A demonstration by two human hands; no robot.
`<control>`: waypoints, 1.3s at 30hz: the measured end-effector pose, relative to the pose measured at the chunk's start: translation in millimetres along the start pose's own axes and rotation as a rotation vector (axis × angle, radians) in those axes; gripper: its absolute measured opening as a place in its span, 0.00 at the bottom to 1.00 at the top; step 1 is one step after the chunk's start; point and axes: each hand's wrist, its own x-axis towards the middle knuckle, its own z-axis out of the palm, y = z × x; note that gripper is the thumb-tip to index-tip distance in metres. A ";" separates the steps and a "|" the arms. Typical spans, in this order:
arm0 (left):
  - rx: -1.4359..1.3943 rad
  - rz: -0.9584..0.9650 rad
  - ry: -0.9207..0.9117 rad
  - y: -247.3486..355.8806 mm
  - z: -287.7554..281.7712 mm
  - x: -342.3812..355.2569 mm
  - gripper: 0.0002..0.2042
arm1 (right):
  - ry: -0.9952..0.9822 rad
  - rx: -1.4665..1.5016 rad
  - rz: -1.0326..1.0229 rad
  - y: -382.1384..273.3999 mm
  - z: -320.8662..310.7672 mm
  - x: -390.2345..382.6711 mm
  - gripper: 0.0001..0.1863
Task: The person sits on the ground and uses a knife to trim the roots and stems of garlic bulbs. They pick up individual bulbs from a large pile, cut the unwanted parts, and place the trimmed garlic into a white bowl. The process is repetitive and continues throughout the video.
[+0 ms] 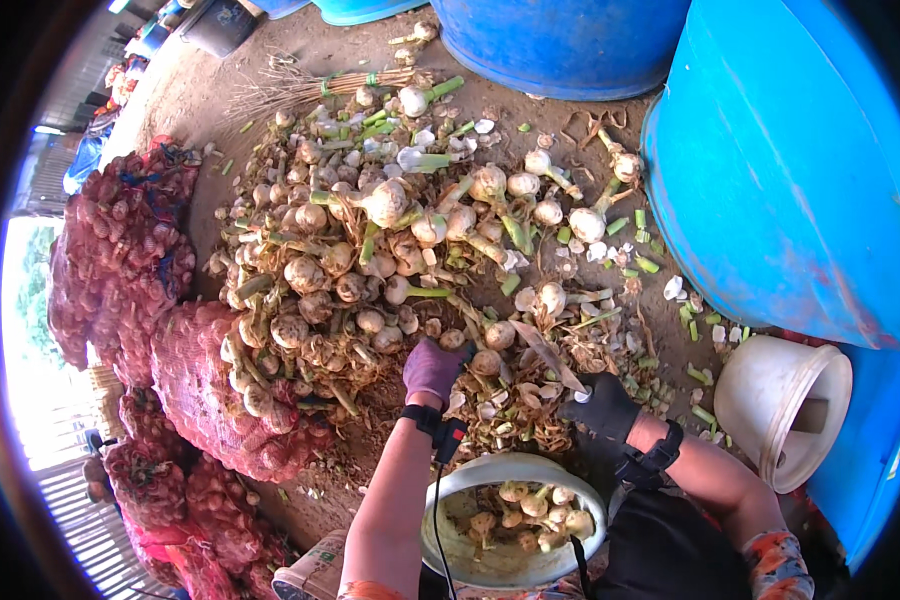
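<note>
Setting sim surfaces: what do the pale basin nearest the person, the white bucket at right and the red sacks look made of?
Pale basin: probably plastic, dull and stained; thick rounded rim, no metallic glint.
White bucket: likely rigid plastic, smooth with slight sheen; moulded-looking lip.
Red sacks: netting, probably synthetic, matte; open mesh shows. Exact fibre can't be told.

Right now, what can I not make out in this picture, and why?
Head view:
Left hand: its back hides whether it holds anything.
Right hand: the pale bit there is too small to identify.
Blue drum: upper edge cuts it off.
Pale container: left forearm and lower edge hide part.
</note>
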 end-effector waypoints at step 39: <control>-1.734 0.335 -0.698 30.5 -33.2 -146.8 0.36 | -0.029 0.119 -0.298 -19.2 -4.1 -37.1 0.11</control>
